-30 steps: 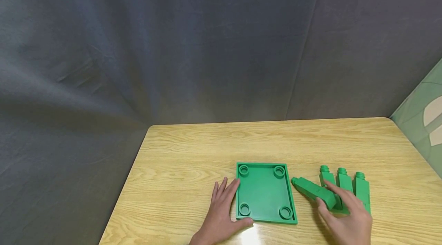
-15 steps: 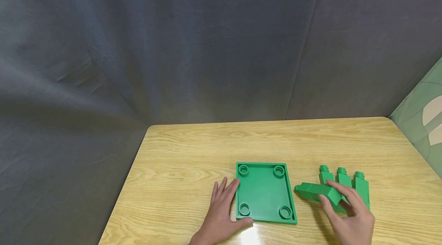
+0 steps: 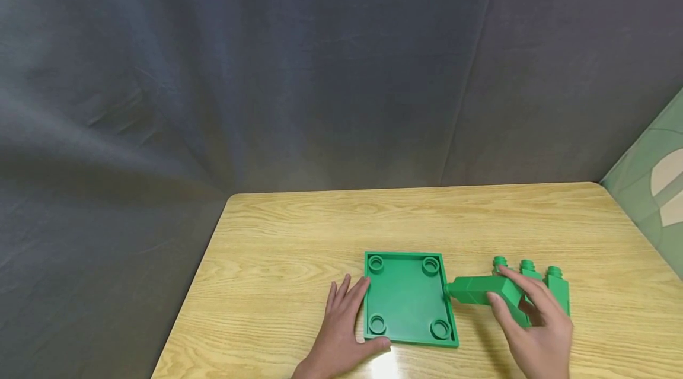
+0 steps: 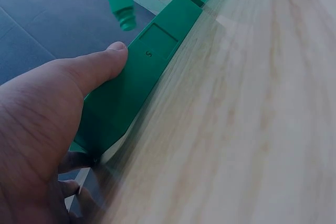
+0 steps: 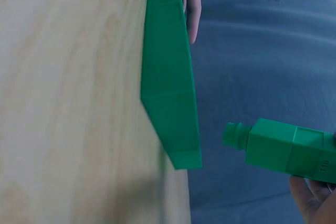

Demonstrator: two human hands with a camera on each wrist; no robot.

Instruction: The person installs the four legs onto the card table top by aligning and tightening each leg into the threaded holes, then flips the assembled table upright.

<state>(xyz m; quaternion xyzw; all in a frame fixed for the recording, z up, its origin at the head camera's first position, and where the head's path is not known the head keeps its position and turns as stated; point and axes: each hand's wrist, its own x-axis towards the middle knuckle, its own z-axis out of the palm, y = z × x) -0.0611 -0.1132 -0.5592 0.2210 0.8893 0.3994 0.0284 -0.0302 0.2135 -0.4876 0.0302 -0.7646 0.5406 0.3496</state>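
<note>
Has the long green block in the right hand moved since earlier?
Yes, leftward: in the head view, the long green block now overlaps the edge of the square green tray; earlier, a gap showed.

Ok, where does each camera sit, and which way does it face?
Head: on the head, facing forward and down at the table; left hand and right hand show.
Left wrist: on that wrist, facing the green tray edge-on; both hands show.
Right wrist: on that wrist, facing the tray and green post; both hands show.
The wrist views share tray and post.

green tray [image 3: 407,297], green block [image 3: 477,290], wood-grained table [image 3: 290,233]
</note>
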